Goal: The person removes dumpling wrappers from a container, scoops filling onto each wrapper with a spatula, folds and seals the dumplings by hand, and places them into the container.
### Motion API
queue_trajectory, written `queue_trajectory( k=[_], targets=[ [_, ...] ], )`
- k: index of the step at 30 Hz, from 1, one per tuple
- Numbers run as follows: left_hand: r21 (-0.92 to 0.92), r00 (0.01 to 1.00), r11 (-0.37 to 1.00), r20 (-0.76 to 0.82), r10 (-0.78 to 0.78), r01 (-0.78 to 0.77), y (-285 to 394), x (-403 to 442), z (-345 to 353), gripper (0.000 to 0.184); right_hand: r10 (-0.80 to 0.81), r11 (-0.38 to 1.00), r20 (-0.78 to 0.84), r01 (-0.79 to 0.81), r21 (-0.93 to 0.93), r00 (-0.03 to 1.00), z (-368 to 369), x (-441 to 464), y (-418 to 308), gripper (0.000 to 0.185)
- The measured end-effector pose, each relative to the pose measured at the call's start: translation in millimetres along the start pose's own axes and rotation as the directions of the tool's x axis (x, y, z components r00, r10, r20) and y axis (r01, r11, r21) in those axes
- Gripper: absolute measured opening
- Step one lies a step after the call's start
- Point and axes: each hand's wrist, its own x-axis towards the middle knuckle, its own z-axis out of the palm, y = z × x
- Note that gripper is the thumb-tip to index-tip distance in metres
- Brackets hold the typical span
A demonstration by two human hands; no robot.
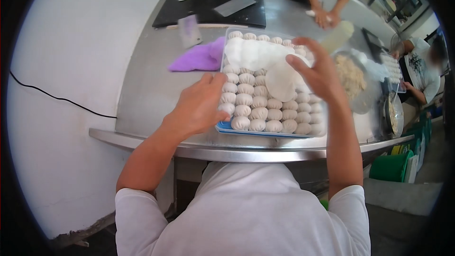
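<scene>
A clear plastic tray (226, 125) with a blue base stands in front of me, filled with rows of pleated dumplings (259, 113). Across its far half lie overlapping white, round dough wrappers (256, 53), and one loose wrapper (281, 81) covers some dumplings in the middle. My left hand (201, 102) grips the tray's left edge, fingertips and thumb over the rim. Above the tray's right side hovers my right hand (315, 68), thumb and fingers apart, near the wrappers; nothing shows between them.
A purple cloth (199, 58) and a scraper (189, 32) lie left of the tray. Behind is a black board (208, 7) with a green-handled cleaver (235, 6). A bowl of filling (350, 77) stands at right. One co-worker's hands (326, 17) work opposite; another person sits far right.
</scene>
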Motion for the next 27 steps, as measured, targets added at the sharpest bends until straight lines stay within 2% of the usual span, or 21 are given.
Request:
queue_trajectory(
  k=[1,2,3,4,5,6,8,10,13,18,27],
  targets=[
    [-0.051,0.999,0.998,-0.035,0.029,-0.03,-6.0,-0.7,-0.5,0.085,-0.032,0.998,-0.038,0.034,0.048,0.999,1.0,-2.7,4.4,0.036],
    [-0.101,0.996,0.993,-0.068,0.054,-0.06,-11.2,-1.7,-1.5,0.09,-0.029,0.998,-0.038,0.03,0.048,0.999,4.7,-6.3,6.5,0.036],
    [-0.103,0.997,0.993,-0.062,0.052,-0.058,-12.4,-2.3,-8.7,0.09,-0.1,0.988,0.004,0.099,0.119,0.995,9.7,-10.9,7.5,0.03],
    [-0.179,1.0,0.984,-0.014,-0.007,0.005,-11.3,-2.8,-21.3,0.094,-0.173,0.968,0.041,0.162,0.193,0.984,14.2,-15.6,2.2,0.024],
    [-0.252,0.997,0.965,0.035,-0.062,0.069,-12.3,-3.6,-28.7,0.098,-0.143,0.962,0.119,0.11,0.248,0.982,22.5,-23.0,-10.9,0.016],
    [-0.254,0.997,0.965,0.038,-0.063,0.071,-16.1,-6.1,-29.1,0.098,-0.198,0.949,0.188,0.14,0.284,0.962,37.1,-28.8,-15.6,0.016],
    [-0.279,0.999,0.959,0.002,-0.046,0.044,-22.2,-12.8,-28.5,0.098,-0.329,0.93,0.264,0.262,0.257,0.907,61.7,-39.0,-31.4,0.02],
    [-0.329,0.997,0.941,0.029,-0.074,0.079,-22.8,-16.8,-31.4,0.095,-0.4,0.915,0.338,0.355,0.191,0.851,80.8,-39.5,-42.6,0.021],
    [-0.399,0.992,0.908,0.042,-0.118,0.125,-29.5,-20.1,-37.3,0.09,-0.46,0.887,0.367,0.442,0.136,0.809,98.5,-36.4,-49.0,0.022],
    [-0.439,0.985,0.883,0.017,-0.174,0.164,-40.0,-30.7,-37.2,0.084,-0.481,0.874,0.367,0.47,0.125,0.796,102.8,-34.0,-51.3,0.018],
    [-0.454,0.992,0.886,-0.031,-0.121,0.094,-34.5,-30.9,-25.1,0.084,-0.482,0.875,0.344,0.457,0.158,0.806,109.0,-41.1,-50.1,0.009]
  ],
)
